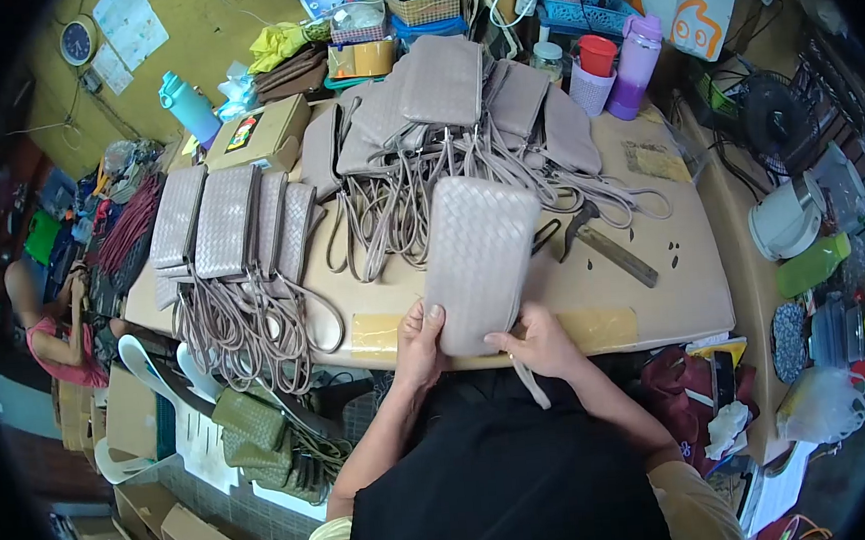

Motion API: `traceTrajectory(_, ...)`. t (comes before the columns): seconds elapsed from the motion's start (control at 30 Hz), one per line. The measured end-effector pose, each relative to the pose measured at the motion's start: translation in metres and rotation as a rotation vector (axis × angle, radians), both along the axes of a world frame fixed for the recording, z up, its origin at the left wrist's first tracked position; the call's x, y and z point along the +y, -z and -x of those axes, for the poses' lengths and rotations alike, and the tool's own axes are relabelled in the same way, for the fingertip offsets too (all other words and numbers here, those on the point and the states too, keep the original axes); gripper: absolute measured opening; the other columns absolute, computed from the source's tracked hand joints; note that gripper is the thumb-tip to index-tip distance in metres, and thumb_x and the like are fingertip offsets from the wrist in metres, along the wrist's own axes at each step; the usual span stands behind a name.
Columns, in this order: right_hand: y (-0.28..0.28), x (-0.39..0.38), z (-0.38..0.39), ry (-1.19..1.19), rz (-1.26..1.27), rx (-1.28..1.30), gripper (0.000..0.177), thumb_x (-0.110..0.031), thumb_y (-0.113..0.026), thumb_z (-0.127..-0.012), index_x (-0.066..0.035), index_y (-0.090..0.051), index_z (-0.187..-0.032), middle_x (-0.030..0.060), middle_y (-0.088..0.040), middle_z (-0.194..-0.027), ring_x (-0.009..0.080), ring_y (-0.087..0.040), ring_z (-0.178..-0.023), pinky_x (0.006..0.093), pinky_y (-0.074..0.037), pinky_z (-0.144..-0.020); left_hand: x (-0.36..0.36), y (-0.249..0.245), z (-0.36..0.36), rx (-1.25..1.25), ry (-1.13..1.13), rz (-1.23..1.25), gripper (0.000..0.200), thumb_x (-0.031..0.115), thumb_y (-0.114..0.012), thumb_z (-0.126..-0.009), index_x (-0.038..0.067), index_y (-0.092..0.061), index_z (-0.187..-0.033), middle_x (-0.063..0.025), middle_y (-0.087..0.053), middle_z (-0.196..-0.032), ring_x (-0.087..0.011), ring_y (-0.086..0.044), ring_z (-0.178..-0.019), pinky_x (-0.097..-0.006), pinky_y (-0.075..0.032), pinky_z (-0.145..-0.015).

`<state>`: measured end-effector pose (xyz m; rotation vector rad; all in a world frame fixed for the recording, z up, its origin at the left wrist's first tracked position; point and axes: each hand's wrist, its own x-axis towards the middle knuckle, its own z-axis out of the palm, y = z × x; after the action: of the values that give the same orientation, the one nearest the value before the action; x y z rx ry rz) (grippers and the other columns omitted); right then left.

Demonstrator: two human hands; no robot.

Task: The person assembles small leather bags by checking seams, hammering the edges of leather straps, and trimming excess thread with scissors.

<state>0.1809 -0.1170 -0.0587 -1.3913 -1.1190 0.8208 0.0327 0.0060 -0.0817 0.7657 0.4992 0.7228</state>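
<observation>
A grey woven wristlet pouch stands upright between my hands at the table's front edge. My left hand grips its lower left side, thumb on the front face. At the lower right corner, my right hand pinches the pouch, and a strap end hangs below it. Behind lies a large pile of similar grey pouches with looped straps. A second stack of woven pouches sits at the left, its straps drooping over the edge. A hammer rests to the right of the held pouch.
The padded table has yellow tape along its front. A cardboard box, a teal bottle and a purple bottle stand at the back. Green woven pouches lie lower left. Another person sits at far left.
</observation>
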Motion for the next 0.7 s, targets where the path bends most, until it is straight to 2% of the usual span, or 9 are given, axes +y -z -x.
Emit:
traceTrajectory(0.07, -0.006, -0.003, -0.002, 0.058, -0.111, 0.009, 0.026, -0.014, -0.057, -0.095, 0.004, -0.056, -0.114, 0.0028, -0.064, -0.095, 0.0137, -0.059, -0.083, 0.0297, -0.049, -0.075, 0.007, 0.007, 0.010, 0.201, 0.241, -0.162, 0.032, 0.021, -0.060, -0.094, 0.002, -0.054, -0.118, -0.0109, -0.060, -0.115, -0.0157, -0.058, -0.099, -0.0326, -0.048, -0.088)
traceTrajectory(0.1, -0.011, -0.004, -0.004, 0.137, -0.049, -0.038, 0.028, -0.019, -0.057, -0.095, 0.004, -0.057, -0.110, 0.0100, -0.065, -0.089, 0.0171, -0.061, -0.079, 0.0326, -0.049, -0.072, 0.004, -0.001, 0.007, 0.200, 0.250, -0.162, 0.032, 0.021, -0.060, -0.094, 0.002, -0.054, -0.118, -0.0109, -0.060, -0.115, -0.0157, -0.058, -0.099, -0.0326, -0.048, -0.088)
traceTrajectory(0.13, -0.020, -0.005, -0.006, 0.215, 0.013, -0.085, 0.031, -0.024, -0.058, -0.094, 0.005, -0.057, -0.106, 0.0172, -0.065, -0.082, 0.0204, -0.064, -0.076, 0.0355, -0.048, -0.069, -0.002, -0.020, 0.002, 0.261, 0.138, -0.415, 0.046, 0.024, -0.065, -0.089, 0.002, -0.049, -0.126, -0.0144, -0.053, -0.123, -0.0216, -0.053, -0.109, -0.0367, -0.044, -0.093)
traceTrajectory(0.17, -0.037, -0.007, -0.007, 0.176, 0.200, -0.224, 0.038, -0.031, -0.053, -0.096, 0.006, -0.057, -0.101, 0.0272, -0.062, -0.082, 0.0378, -0.062, -0.078, 0.0415, -0.046, -0.069, -0.006, -0.036, -0.002, 0.322, 0.018, -0.665, 0.061, 0.027, -0.071, -0.084, 0.002, -0.045, -0.133, -0.0180, -0.047, -0.132, -0.0275, -0.047, -0.119, -0.0407, -0.040, -0.098)
traceTrajectory(0.2, -0.044, -0.008, -0.003, 0.178, 0.200, -0.222, 0.038, -0.031, -0.053, -0.096, 0.006, -0.057, -0.101, 0.0272, -0.062, -0.082, 0.0378, -0.062, -0.078, 0.0415, -0.046, -0.069, -0.006, -0.046, -0.005, 0.323, 0.020, -0.666, 0.061, 0.027, -0.071, -0.084, 0.002, -0.045, -0.133, -0.0180, -0.047, -0.132, -0.0275, -0.047, -0.119, -0.0407, -0.040, -0.098)
traceTrajectory(0.27, -0.050, -0.008, 0.010, 0.083, 0.109, -0.211, 0.040, -0.033, -0.049, -0.098, 0.006, -0.057, -0.095, 0.0302, -0.060, -0.084, 0.0476, -0.057, -0.086, 0.0463, -0.045, -0.073, -0.004, -0.060, -0.012, 0.373, -0.091, -1.215, 0.087, 0.032, -0.077, -0.074, 0.004, -0.034, -0.144, -0.0224, -0.029, -0.144, -0.0384, -0.030, -0.133, -0.0476, -0.031, -0.106)
traceTrajectory(0.4, -0.046, -0.008, 0.018, -0.010, -0.047, -0.264, 0.038, -0.032, -0.049, -0.097, 0.004, -0.050, -0.109, 0.0303, -0.060, -0.092, 0.0481, -0.058, -0.089, 0.0502, -0.044, -0.077, -0.007, -0.064, -0.018, 0.399, -0.112, -1.202, 0.088, 0.034, -0.077, -0.073, 0.011, -0.034, -0.146, -0.0278, -0.018, -0.147, -0.0427, -0.024, -0.136, -0.0510, -0.028, -0.108)
traceTrajectory(0.63, -0.040, -0.014, 0.023, -0.073, 0.035, -0.352, 0.048, -0.033, -0.051, -0.095, 0.005, -0.040, -0.123, 0.0346, -0.058, -0.094, 0.0491, -0.057, -0.092, 0.0501, -0.046, -0.079, -0.012, -0.063, -0.012, 0.534, -0.047, -1.190, 0.092, 0.032, -0.078, -0.071, 0.012, -0.031, -0.147, -0.0274, -0.017, -0.147, -0.0401, -0.023, -0.137, -0.0494, -0.029, -0.108)
traceTrajectory(0.7, -0.036, -0.014, 0.023, 0.070, 0.057, -0.266, 0.045, -0.028, -0.049, -0.097, 0.006, -0.039, -0.125, 0.0302, -0.060, -0.104, 0.0417, -0.060, -0.097, 0.0445, -0.047, -0.085, -0.012, -0.057, -0.016, 0.294, -0.139, -0.956, 0.094, 0.028, -0.078, -0.073, 0.005, -0.026, -0.147, -0.0257, -0.027, -0.145, -0.0347, -0.033, -0.134, -0.0449, -0.032, -0.107)
